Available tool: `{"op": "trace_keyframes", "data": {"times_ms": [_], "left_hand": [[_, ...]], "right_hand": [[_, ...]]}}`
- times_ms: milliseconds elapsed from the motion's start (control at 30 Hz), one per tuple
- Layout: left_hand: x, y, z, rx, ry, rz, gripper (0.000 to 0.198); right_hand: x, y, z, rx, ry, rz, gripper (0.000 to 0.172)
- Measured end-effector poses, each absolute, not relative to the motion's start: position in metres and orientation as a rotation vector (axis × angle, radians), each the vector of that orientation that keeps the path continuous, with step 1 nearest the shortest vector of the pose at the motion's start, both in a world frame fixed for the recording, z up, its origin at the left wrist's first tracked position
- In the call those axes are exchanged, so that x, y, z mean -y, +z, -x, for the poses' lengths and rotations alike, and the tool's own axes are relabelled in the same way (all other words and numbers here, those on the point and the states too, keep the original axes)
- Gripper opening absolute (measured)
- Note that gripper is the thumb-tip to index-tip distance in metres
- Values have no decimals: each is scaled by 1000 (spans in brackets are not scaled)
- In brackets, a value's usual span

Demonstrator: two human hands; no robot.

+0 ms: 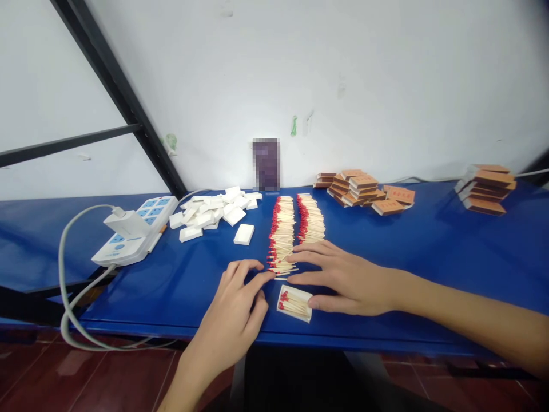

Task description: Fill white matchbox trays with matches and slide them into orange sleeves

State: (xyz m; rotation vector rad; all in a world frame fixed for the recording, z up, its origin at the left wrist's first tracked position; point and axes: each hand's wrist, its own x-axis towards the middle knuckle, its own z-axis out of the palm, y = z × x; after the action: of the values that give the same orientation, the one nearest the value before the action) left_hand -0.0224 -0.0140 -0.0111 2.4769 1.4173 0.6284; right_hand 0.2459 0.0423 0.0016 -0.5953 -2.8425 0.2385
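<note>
Two long rows of red-tipped matches lie on the blue table: a left row (pixel 283 229) and a right row (pixel 311 220). My left hand (pixel 238 306) is loosely bent, its index fingertip at the red heads of the left row's near end and its thumb apart. My right hand (pixel 343 277) reaches in from the right with fingers spread, fingertips by the stick ends at the near end. Its thumb touches the right edge of a small white matchbox tray (pixel 309 316), which holds several matches (pixel 294 302). Neither hand visibly grips anything.
White inner trays (pixel 210 212) are heaped at the left, with a single tray (pixel 244 234) nearer. Orange-brown matchbox sleeves (pixel 360 189) lie piled at the back right, and another stack (pixel 489 189) stands farther right. A power strip (pixel 137 232) with a looping cable (pixel 62 274) sits left.
</note>
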Motion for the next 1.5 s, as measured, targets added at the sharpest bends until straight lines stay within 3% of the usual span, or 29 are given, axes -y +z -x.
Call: {"op": "trace_keyframes", "data": {"times_ms": [300,1500], "left_hand": [[13,-10,23,-1404,559,-2527,48],[13,-13,22,-1444,611,-2507,41]], "right_hand": [[-38,4,-245,2859,199,668,48],[-43,0,-243,2792,261,707,42]]}}
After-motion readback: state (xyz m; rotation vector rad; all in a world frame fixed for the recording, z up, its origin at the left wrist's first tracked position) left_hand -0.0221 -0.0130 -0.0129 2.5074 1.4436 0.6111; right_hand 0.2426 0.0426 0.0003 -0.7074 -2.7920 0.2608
